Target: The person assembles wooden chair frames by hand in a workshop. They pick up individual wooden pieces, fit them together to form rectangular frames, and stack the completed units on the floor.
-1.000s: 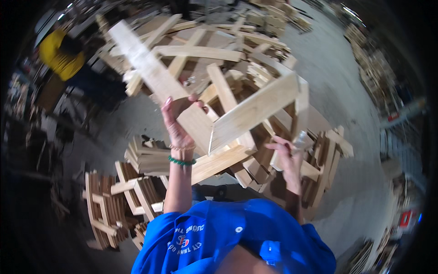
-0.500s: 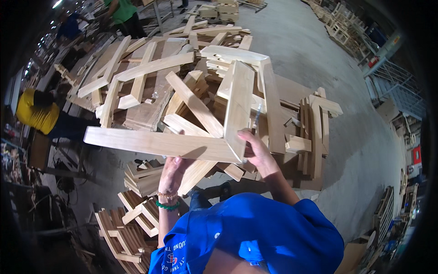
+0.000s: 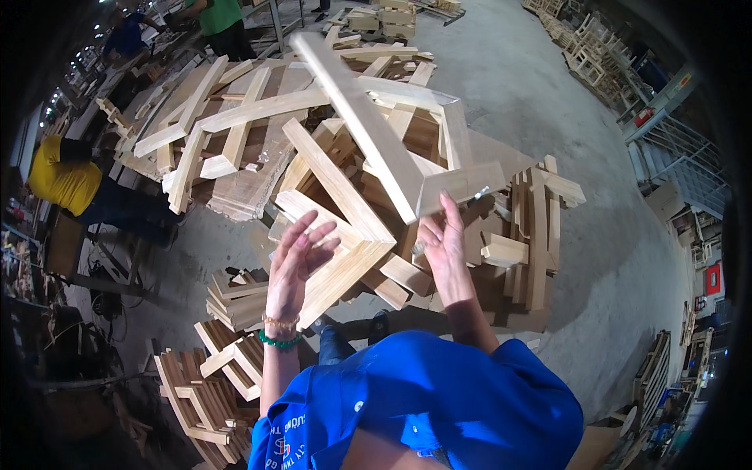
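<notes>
An L-shaped wooden frame piece [image 3: 366,129] is raised above the pile, its long arm tilted up toward the far left and blurred at the end. My right hand [image 3: 444,247] grips it close to the mitred corner. A slim pen-like stick [image 3: 482,192] also pokes out by that hand; its grip is partly hidden. My left hand [image 3: 296,262] is open with fingers spread, apart from the raised piece. Between and below my hands another wooden corner piece [image 3: 352,262] lies on the pile, its joint pointing right.
More L-shaped frames [image 3: 262,110] lie on a board at the far left. Stacked wooden pieces [image 3: 536,243] stand at the right, others [image 3: 200,403] on the floor at lower left. A person in yellow [image 3: 66,176] bends at the left; one in green [image 3: 218,23] stands farther back.
My left hand has let go of the L-shaped frame piece. In my right hand the piece has turned clockwise, its long arm swinging from the left up to the far side.
</notes>
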Demonstrator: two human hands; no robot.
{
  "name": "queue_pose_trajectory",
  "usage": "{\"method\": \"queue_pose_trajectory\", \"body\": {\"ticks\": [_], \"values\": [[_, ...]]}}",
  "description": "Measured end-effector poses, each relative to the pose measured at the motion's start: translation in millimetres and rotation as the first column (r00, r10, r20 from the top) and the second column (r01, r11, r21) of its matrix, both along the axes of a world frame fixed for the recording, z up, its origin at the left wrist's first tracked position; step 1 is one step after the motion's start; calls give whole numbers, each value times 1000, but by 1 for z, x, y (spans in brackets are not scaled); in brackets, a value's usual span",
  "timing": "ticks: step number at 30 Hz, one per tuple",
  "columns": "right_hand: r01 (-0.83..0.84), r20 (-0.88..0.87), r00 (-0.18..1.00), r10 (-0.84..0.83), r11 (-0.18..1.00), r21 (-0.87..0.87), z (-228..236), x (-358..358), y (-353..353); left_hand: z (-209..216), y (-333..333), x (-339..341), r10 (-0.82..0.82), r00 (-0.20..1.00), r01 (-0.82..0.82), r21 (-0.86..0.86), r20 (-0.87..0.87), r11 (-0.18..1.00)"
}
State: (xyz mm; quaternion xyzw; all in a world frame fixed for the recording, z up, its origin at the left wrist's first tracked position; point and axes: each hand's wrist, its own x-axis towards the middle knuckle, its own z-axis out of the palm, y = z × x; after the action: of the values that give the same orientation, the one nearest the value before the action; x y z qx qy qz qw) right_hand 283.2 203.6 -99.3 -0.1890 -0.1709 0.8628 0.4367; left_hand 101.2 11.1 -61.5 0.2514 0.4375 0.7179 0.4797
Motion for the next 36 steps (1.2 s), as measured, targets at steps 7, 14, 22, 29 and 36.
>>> {"method": "queue_pose_trajectory", "body": {"ticks": [7,14,22,29,36], "values": [[310,115,945,-305,950,-34,-5,-69,63,-45,-32,6,23,980,0,-116,195,993],[223,234,940,-248,967,126,-70,-126,81,-56,-68,4,183,965,-161,-123,190,979],[-151,353,932,80,972,178,-90,-104,138,-94,-109,17,289,929,-262,-141,230,955],[-90,319,942,104,994,-59,-68,-115,119,-119,-112,25,362,882,-334,-140,301,932],[-94,288,951,112,993,-78,-67,-98,113,-124,-115,24,370,874,-351,-118,315,929]]}}
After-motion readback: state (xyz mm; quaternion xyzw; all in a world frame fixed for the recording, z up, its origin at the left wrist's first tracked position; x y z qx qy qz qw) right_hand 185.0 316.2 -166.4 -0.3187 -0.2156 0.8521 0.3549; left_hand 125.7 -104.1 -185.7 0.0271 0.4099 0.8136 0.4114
